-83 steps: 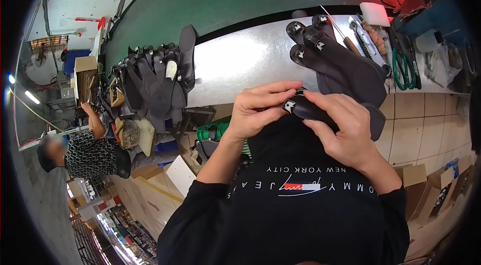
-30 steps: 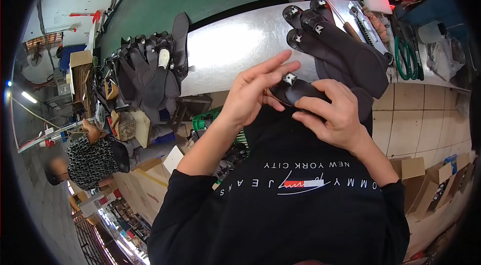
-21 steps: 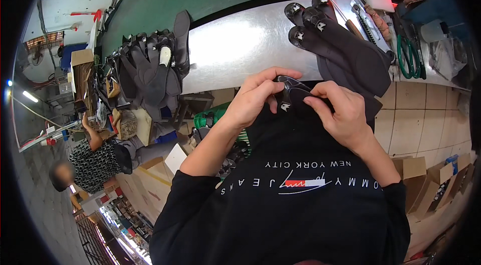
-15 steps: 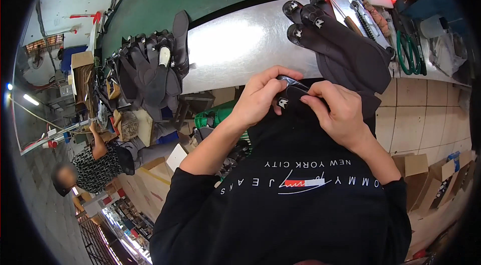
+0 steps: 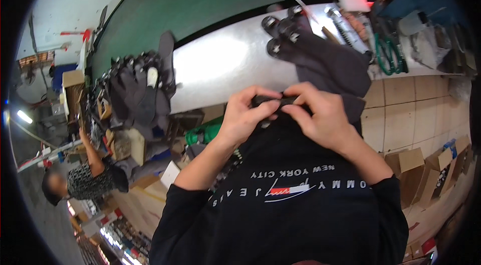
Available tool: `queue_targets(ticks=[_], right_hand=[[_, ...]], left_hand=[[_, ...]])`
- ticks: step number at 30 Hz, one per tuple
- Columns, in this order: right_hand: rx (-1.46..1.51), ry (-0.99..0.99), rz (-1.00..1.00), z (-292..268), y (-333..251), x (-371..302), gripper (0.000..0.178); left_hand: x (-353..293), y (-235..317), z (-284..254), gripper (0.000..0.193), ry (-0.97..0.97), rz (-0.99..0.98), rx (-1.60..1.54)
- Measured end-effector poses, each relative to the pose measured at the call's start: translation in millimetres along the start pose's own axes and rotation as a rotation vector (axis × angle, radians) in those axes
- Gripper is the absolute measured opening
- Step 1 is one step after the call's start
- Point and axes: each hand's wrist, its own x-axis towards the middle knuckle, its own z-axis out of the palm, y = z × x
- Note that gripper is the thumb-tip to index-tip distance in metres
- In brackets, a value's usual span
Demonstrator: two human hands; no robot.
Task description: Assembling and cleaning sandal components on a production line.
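Both hands pinch a dark shoe part (image 5: 286, 100) in front of the bench's (image 5: 215, 67) near edge, held up before the black shirt (image 5: 295, 225). The left hand (image 5: 240, 117) grips its left side between thumb and forefinger; the right hand (image 5: 320, 117) clasps it just beside — fingertips close together, neither hand clearly nearer. The visible stretch runs left to right, roughly along that edge; blur and fingers hide the rest. Insoles (image 5: 333, 62) lie near the right hand, a second bunch (image 5: 140, 89) at the bench's left end.
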Motion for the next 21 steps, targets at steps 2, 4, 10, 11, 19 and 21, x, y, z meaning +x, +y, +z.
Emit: queue_targets(ticks=[2,4,10,11,19,21], right_hand=[[-0.064,-0.068,-0.095,1.3,7.3,2.6,0.012],[-0.037,-0.102,-0.082,-0.3,4.4,7.1,0.012],[-0.129,0.211,-0.118,-51.4,-7.6,57.4,0.007],[-0.337,0.257,-0.178,-68.6,3.7,75.0,0.007],[-1.033,-0.079,0.164,-66.0,77.5,121.9,0.023],[-1.015,-0.091,0.258,-69.4,78.1,127.9,0.020]], left_hand=[[-1.7,-7.3,0.6,0.017,0.052,0.034,-0.010],[-1.5,-10.1,-3.0,0.014,0.017,0.041,-0.021],[0.8,-15.3,-29.5,0.011,0.160,0.175,-0.216],[-0.9,-13.5,-37.9,0.014,0.193,0.142,-0.317],[-7.9,-30.9,-64.6,0.027,0.292,-0.148,-1.175],[-3.7,-32.5,-63.1,0.021,0.242,-0.175,-1.268]])
